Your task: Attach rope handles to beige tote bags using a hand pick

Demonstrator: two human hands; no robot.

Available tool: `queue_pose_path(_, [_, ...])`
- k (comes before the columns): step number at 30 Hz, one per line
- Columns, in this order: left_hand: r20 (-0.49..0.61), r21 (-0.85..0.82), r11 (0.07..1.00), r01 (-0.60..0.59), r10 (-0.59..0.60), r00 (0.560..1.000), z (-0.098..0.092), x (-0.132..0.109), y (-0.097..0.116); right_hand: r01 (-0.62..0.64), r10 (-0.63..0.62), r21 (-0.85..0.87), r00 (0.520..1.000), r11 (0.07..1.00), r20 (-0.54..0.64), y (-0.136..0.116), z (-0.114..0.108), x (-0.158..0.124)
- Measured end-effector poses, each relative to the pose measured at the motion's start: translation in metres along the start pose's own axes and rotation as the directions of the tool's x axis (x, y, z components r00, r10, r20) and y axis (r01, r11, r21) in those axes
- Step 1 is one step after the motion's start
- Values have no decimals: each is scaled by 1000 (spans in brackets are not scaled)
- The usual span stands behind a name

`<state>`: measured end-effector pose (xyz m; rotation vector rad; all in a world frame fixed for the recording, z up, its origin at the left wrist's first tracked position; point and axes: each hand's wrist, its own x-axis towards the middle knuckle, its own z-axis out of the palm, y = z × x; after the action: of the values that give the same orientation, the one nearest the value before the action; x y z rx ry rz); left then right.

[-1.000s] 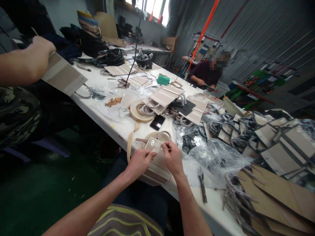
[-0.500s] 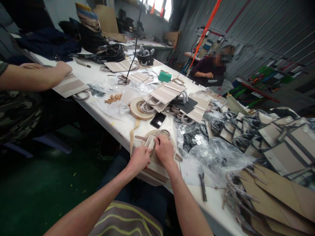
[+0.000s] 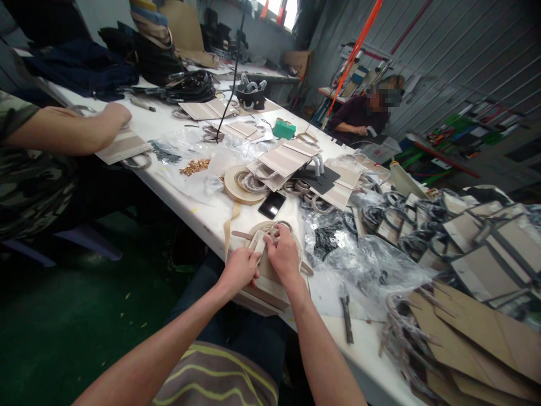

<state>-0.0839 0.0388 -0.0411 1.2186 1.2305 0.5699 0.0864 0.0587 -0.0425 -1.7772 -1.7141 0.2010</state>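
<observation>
A beige bag panel [image 3: 270, 294] lies at the table's near edge in front of me, partly over my lap. Along its upper part runs a pale folded strip [image 3: 257, 241]. My left hand [image 3: 242, 268] is closed on the panel beside this strip, thumb pressing from above. From the other side my right hand [image 3: 282, 251] pinches the same piece, its fingers close to a plastic-wrapped handle loop [image 3: 284, 225]. A flat brown strap end [image 3: 307, 269] sticks out to the right. What lies under my fingers is hidden.
Beyond my hands are a phone [image 3: 271, 204] and a tape roll [image 3: 244, 186]. Gold metal pieces [image 3: 195, 167] lie farther left. A dark-handled tool [image 3: 346, 316], plastic bags [image 3: 372, 262] and stacked panels [image 3: 486, 332] are to the right. One co-worker's arm [image 3: 84, 132] reaches in left; another person [image 3: 361, 121] works behind.
My right hand's fingers have lifted slightly and spread toward the handle loop. My left hand hardly moves. The co-worker at the left has shifted their arm a little; the person behind has raised a pale piece.
</observation>
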Motion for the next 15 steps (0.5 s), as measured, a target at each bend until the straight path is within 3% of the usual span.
queue_pose_path(2, [1,-15,1000,13,-13,1000,0,-2,1,68,-68,83,998,994,-6,4,-4,-1])
queue_pose_path(7, [18,8,1000,-5,5,1000,0,-5,3,235,-246,90,958,968,146,13,-8,-2])
queue_pose_path(15, [27,91,995,-28,26,999,-2,-7,2,254,-243,-1,929,967,278,13,-10,13])
